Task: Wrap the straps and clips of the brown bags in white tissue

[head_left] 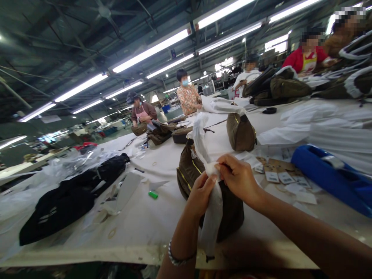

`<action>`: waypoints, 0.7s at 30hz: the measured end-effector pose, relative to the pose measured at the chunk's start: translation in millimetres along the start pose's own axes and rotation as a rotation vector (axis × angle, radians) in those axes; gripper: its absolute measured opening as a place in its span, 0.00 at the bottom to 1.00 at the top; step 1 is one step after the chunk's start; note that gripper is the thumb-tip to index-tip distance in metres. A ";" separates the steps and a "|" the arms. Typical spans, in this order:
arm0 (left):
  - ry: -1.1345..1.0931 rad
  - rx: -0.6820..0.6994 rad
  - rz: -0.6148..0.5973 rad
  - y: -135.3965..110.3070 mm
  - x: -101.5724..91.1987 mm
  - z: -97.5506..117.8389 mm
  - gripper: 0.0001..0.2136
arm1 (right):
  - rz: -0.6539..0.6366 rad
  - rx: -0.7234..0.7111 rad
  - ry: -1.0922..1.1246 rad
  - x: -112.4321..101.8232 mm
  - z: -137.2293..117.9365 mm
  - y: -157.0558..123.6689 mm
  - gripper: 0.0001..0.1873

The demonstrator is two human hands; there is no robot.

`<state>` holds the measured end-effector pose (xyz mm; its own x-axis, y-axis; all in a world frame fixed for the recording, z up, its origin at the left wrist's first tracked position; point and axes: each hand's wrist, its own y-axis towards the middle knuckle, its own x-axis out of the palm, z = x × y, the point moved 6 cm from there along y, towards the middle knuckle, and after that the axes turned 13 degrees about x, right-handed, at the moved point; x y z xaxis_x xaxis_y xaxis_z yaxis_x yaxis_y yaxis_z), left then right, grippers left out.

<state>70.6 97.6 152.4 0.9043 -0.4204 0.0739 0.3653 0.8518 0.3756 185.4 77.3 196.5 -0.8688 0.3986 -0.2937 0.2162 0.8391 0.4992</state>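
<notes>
My left hand (202, 193) and my right hand (240, 178) meet above an olive-brown bag (188, 174) that stands on the white table (145, 228). Both hands pinch a strip of white wrapping paper (213, 217). The strip runs up from the pinch in a long curl past the bag's top and hangs down over the bag's front below my hands. A bracelet sits on my left wrist. A second olive-brown bag (240, 131) stands farther back on the table.
A black bag (69, 193) in clear plastic lies at left. A green lighter (152, 195) and paper scraps lie near the bag. Card tags (279, 172) and a blue bin (331, 174) are at right. Several other people work at the far end, with more bags there.
</notes>
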 end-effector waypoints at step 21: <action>0.440 -0.009 0.278 3.1 -11.0 13.0 0.16 | 0.051 0.067 -0.074 -18.9 18.0 2.1 0.07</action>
<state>59.0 100.8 164.7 0.9739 -0.0084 -0.2269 0.0984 0.9161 0.3886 210.2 78.2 188.4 -0.8215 0.4652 -0.3297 0.2906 0.8391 0.4598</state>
